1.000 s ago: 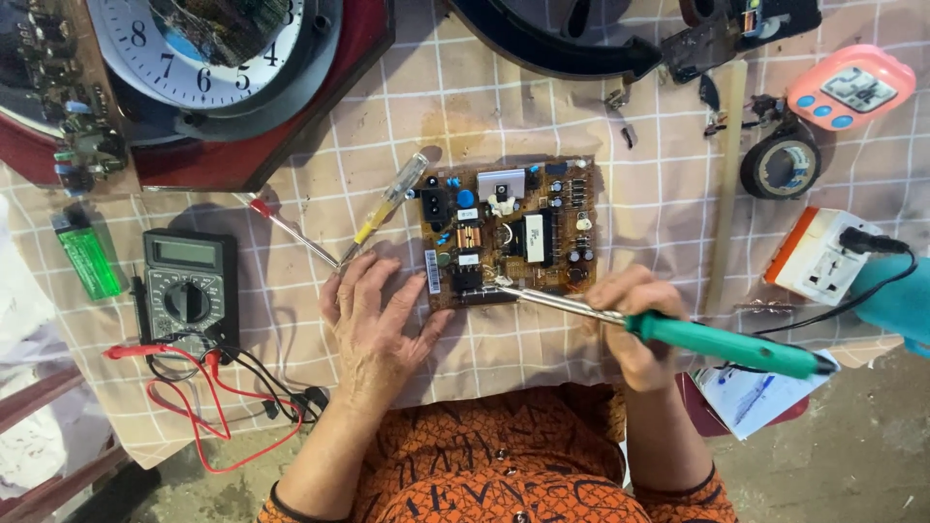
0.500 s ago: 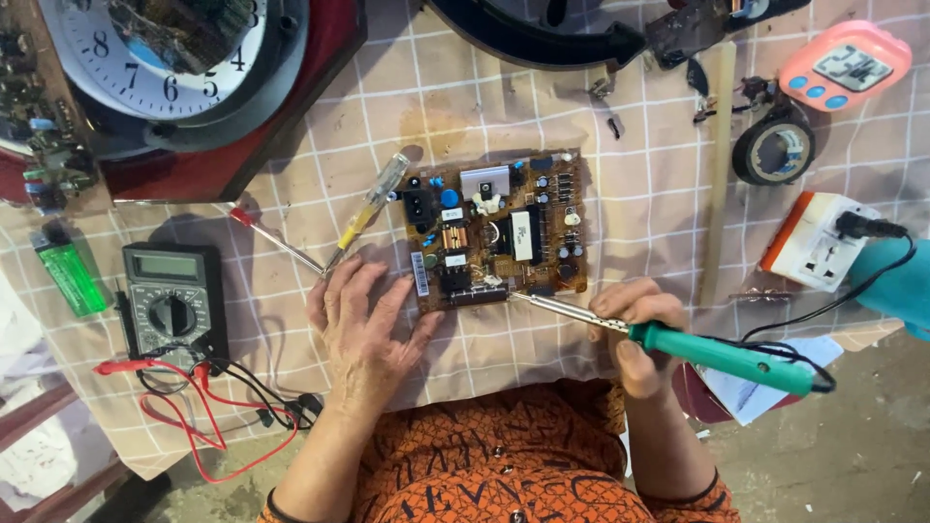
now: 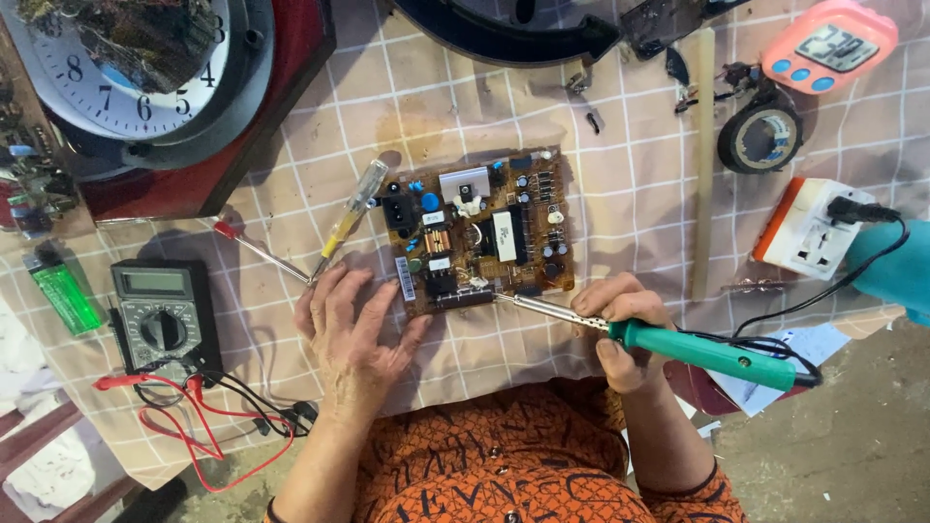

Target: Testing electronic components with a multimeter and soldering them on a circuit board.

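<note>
1. My left hand (image 3: pixel 354 334) lies flat with fingers spread near the counter's near edge, fingertips touching the left side of the brown populated circuit board (image 3: pixel 480 230).
2. My right hand (image 3: pixel 620 324) is wrapped around the green-handled soldering iron (image 3: pixel 712 351); its metal tip meets the board's near edge.
3. I judge soldering is under way; I cannot tell which joints are finished.
4. Left of the board lies a yellow-handled screwdriver (image 3: pixel 346 215); a black multimeter (image 3: pixel 163 315) sits toward the left edge.
</note>
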